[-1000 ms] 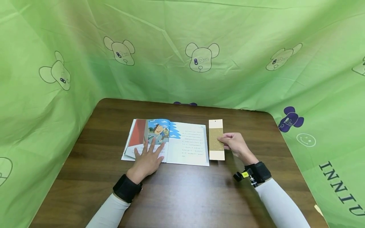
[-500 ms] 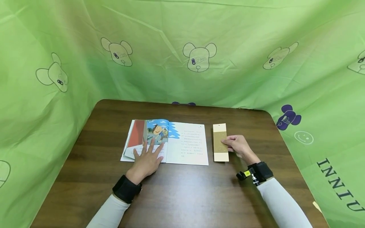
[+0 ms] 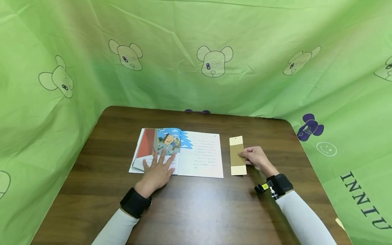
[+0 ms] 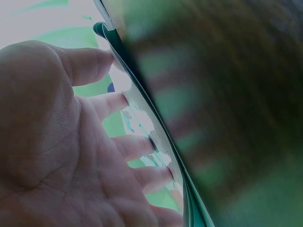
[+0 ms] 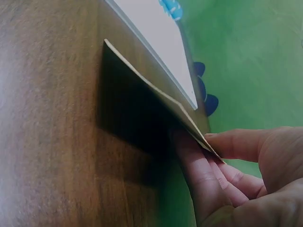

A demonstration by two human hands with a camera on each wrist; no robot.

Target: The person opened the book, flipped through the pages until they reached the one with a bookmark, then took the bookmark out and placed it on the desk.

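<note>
An open picture book lies on the table, with a colourful illustration on its left page and printed text on the right. My left hand rests on the left page, fingers spread; in the left wrist view its fingertips press the page near the lower edge. To the right of the book, my right hand pinches a bookmark, gold in the middle with cream ends and a small hole at the top. Thumb above and fingers beneath, it holds the bookmark's right edge. In the right wrist view the bookmark tilts above the wood.
The brown wooden table has rounded far corners. Green cloth printed with animal heads hangs around its back and sides. A small pale piece shows at the table's right edge.
My right hand has moved the bookmark to the right, away from the book, and slightly toward me, with a small tilt. My left hand stays on the page.
</note>
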